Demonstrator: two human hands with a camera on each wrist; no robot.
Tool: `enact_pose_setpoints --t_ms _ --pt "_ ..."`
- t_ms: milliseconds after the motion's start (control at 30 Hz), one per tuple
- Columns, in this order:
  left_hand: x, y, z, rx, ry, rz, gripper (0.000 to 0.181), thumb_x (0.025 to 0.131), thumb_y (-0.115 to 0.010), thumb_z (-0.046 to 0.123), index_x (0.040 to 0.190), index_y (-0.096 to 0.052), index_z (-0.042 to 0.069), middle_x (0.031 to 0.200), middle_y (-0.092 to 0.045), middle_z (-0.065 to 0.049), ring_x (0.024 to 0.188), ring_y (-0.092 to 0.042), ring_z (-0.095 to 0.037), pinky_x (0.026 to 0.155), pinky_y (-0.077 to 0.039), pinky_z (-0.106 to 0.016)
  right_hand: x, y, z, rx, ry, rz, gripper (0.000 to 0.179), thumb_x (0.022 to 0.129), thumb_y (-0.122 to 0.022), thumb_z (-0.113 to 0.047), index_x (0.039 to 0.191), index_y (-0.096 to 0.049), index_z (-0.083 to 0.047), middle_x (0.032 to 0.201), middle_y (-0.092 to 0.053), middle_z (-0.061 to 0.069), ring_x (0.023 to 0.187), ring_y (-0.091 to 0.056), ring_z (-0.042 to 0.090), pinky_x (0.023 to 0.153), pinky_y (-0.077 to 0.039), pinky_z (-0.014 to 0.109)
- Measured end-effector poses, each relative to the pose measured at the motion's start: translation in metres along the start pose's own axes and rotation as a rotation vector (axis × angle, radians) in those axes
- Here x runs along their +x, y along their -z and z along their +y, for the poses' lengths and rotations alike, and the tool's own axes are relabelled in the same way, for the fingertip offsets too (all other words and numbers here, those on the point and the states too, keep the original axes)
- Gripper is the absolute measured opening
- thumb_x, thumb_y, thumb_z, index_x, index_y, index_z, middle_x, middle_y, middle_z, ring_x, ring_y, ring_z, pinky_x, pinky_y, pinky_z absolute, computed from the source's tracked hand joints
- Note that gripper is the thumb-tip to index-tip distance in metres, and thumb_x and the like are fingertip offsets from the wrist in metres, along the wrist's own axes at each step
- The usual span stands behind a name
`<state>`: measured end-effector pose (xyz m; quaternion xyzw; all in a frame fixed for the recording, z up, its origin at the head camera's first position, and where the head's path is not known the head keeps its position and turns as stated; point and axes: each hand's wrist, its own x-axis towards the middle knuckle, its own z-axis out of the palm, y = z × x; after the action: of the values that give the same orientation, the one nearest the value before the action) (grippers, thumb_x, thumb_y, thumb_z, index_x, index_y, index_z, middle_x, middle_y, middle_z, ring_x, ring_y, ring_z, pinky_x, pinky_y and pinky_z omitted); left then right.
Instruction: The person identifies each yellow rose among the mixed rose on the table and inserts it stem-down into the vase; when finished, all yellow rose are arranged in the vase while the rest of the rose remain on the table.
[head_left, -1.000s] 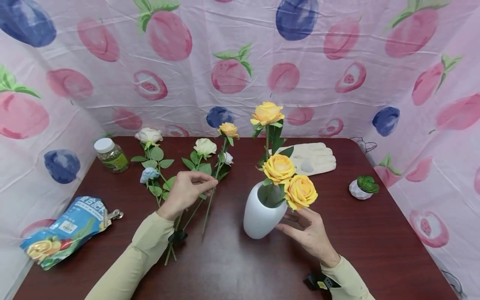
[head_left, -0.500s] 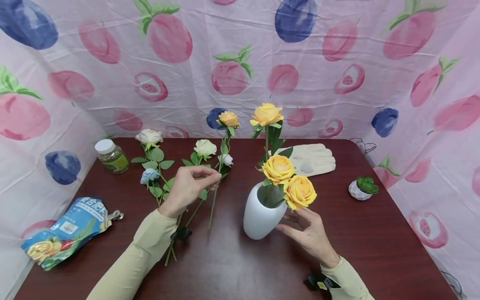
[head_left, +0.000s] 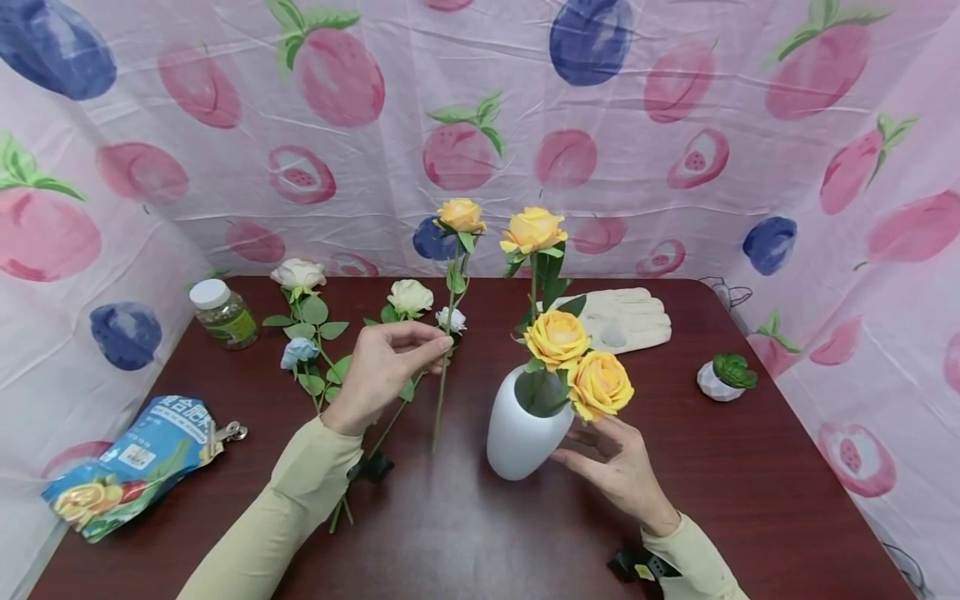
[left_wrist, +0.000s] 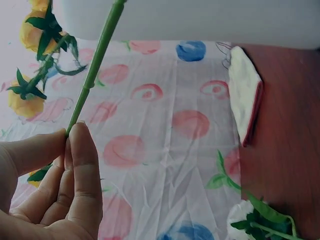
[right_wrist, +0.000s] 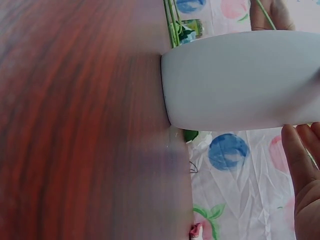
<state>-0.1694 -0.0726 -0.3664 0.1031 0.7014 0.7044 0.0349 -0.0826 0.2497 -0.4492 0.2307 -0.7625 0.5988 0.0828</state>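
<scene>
In the head view my left hand [head_left: 393, 362] pinches the green stem of a yellow rose [head_left: 461, 215] between thumb and fingers. The bloom points up, and the stem's lower end hangs left of the white vase [head_left: 527, 433]. Up close in the left wrist view, the stem [left_wrist: 97, 65] runs up from the fingertips. My right hand [head_left: 622, 471] holds the vase from its right side, thumb toward me. The vase's base meets the tabletop in the right wrist view. Yellow roses [head_left: 558, 337] stand in the vase, their lower stems hidden inside.
White roses [head_left: 410, 297] and a blue flower [head_left: 298, 351] lie left of the vase. A lidded jar [head_left: 222, 312] and a blue pouch [head_left: 138, 462] with a clip are further left. White gloves [head_left: 630, 317] lie behind the vase; a small potted succulent [head_left: 727, 375] is at right.
My left hand has moved right and slightly away from me, raising the yellow rose, which is now more upright and nearer the vase. The right hand and vase have stayed in place.
</scene>
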Motion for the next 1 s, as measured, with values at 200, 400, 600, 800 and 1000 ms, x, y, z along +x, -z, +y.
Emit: enact_pose_setpoints --t_ms 200,400,600,800,1000 --pt "0.0 -0.01 0.012 -0.166 -0.041 -0.029 0.02 0.091 -0.078 0.006 0.104 -0.073 -0.009 0.096 -0.075 -0.021 0.073 -0.075 -0.018 0.078 -0.064 -0.041 -0.001 0.0 0.0 0.01 -0.005 0.0 0.06 0.077 -0.079 0.019 0.133 -0.062 0.008 0.13 -0.068 -0.008 0.111 -0.072 0.011 0.088 -0.061 0.041" --pt "-0.001 -0.024 0.033 -0.286 -0.117 -0.014 0.014 0.092 -0.076 0.003 0.103 -0.074 -0.006 0.091 -0.076 -0.011 0.076 -0.075 -0.017 0.077 -0.064 -0.039 -0.001 0.0 0.001 -0.004 -0.006 0.005 0.06 0.077 -0.08 0.018 0.133 -0.062 0.007 0.13 -0.068 -0.008 0.111 -0.072 0.011 0.088 -0.061 0.039" --pt "0.005 -0.039 0.05 -0.351 -0.25 0.038 0.008 0.092 -0.074 0.0 0.099 -0.075 -0.003 0.088 -0.076 -0.007 0.078 -0.075 -0.018 0.076 -0.064 -0.04 -0.001 0.0 0.0 -0.018 -0.006 0.007 0.06 0.077 -0.081 0.017 0.133 -0.063 0.006 0.13 -0.068 -0.009 0.11 -0.072 0.01 0.087 -0.062 0.04" --pt "0.012 -0.05 0.059 -0.393 -0.311 0.07 0.006 0.093 -0.073 -0.001 0.098 -0.075 -0.003 0.085 -0.076 -0.006 0.075 -0.075 -0.017 0.075 -0.064 -0.038 -0.001 0.0 0.0 -0.025 -0.003 0.006 0.06 0.077 -0.081 0.017 0.133 -0.063 0.005 0.13 -0.068 -0.009 0.11 -0.073 0.01 0.086 -0.062 0.042" --pt "0.016 -0.06 0.058 -0.416 -0.334 0.073 0.008 0.092 -0.073 -0.004 0.099 -0.073 -0.007 0.085 -0.077 -0.006 0.075 -0.075 -0.015 0.074 -0.064 -0.039 -0.001 0.0 0.001 -0.018 0.001 0.004 0.059 0.077 -0.08 0.017 0.132 -0.063 0.005 0.13 -0.068 -0.008 0.11 -0.073 0.012 0.086 -0.061 0.045"
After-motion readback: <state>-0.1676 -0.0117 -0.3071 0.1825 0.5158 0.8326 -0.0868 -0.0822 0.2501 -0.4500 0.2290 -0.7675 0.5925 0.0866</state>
